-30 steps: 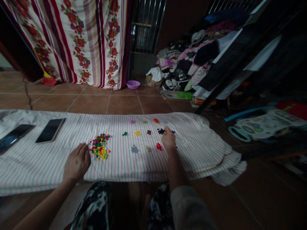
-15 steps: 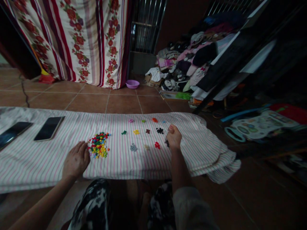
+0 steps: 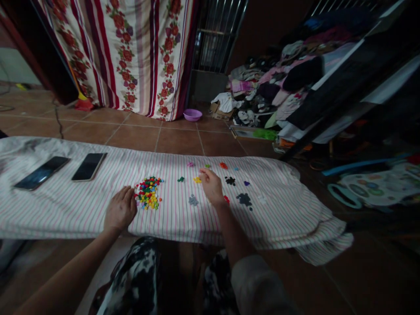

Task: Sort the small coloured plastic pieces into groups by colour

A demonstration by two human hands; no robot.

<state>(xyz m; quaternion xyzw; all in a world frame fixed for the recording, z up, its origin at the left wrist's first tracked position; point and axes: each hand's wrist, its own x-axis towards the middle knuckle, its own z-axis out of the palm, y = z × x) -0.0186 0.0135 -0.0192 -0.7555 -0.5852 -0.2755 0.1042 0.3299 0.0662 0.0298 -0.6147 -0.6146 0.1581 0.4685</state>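
Observation:
A mixed heap of small coloured pieces (image 3: 149,193) lies on the striped cloth (image 3: 82,205). My left hand (image 3: 121,208) rests flat against the heap's left edge, fingers stretched out. Over the sorted piles, beside the yellow pile (image 3: 197,180), is my right hand (image 3: 211,186), its fingers drawn together; whatever they hold, if anything, is too small to make out. It partly covers the red pile (image 3: 226,199). Around it lie a dark green pile (image 3: 180,179), a grey pile (image 3: 193,200), a black pile (image 3: 230,180) and a dark grey pile (image 3: 244,199).
Two phones, one farther left (image 3: 42,173) and one nearer the heap (image 3: 89,166), lie on the cloth. Beyond its far edge, a purple basin (image 3: 192,115) stands on the tiled floor near a floral curtain (image 3: 141,57). Clothes (image 3: 262,83) are piled at the back right.
My right hand has moved left from the right end of the piles to near the yellow one, uncovering purple and dark grey pieces. The whole view has shifted; my left hand stays by the heap.

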